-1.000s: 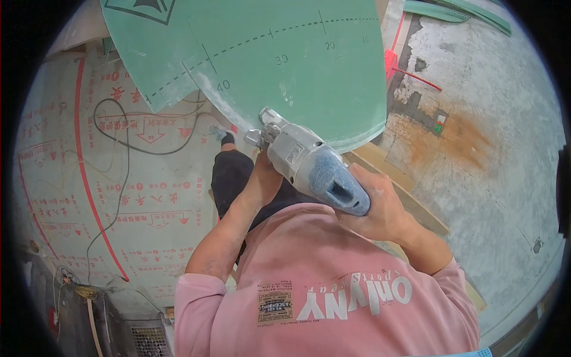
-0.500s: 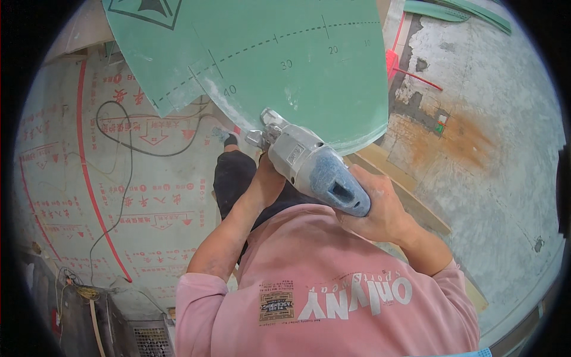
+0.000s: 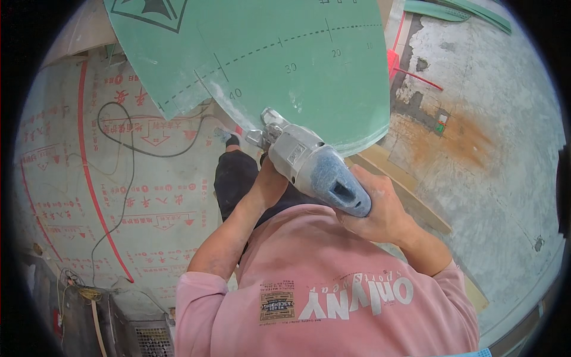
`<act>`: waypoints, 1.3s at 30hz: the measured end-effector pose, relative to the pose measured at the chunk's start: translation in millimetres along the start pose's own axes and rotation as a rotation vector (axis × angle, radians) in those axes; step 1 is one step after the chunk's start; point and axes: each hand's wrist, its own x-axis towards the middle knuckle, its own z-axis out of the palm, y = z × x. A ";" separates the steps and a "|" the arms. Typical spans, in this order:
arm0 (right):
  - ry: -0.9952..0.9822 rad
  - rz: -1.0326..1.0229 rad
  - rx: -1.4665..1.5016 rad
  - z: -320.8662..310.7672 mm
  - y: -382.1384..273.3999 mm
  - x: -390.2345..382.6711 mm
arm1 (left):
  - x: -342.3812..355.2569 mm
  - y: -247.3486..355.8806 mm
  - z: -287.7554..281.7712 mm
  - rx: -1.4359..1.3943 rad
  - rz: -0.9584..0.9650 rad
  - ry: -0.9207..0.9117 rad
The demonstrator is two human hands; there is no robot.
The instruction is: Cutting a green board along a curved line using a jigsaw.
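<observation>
Because the front end of the silver-and-blue power tool (image 3: 318, 166) sits over the near curved edge of the green board (image 3: 333, 71), I judge steadiness matters most. Right hand (image 3: 383, 205): grasping the rear body. Left hand (image 3: 272, 181): beneath the front, fingers hidden; cannot tell how firmly they close. Working surface underneath also hidden; I take it for a cutter. Method I would log: front plate flat, slow feed along the curve, no sideways twist, left fingers clear of the underside.
</observation>
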 end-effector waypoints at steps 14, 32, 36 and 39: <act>0.031 0.029 0.012 3.1 0.1 -4.2 | -5.2 11.1 0.1 0.244 0.127 0.003; 0.072 0.001 0.058 9.2 -1.2 -9.7 | -3.5 11.8 -2.2 0.272 0.090 0.000; 0.101 -0.058 0.090 14.5 9.5 -10.2 | -3.2 19.3 2.6 0.191 0.072 0.026; 0.097 -0.078 0.086 14.1 7.9 -8.7 | -3.9 19.1 -0.5 0.376 0.158 0.024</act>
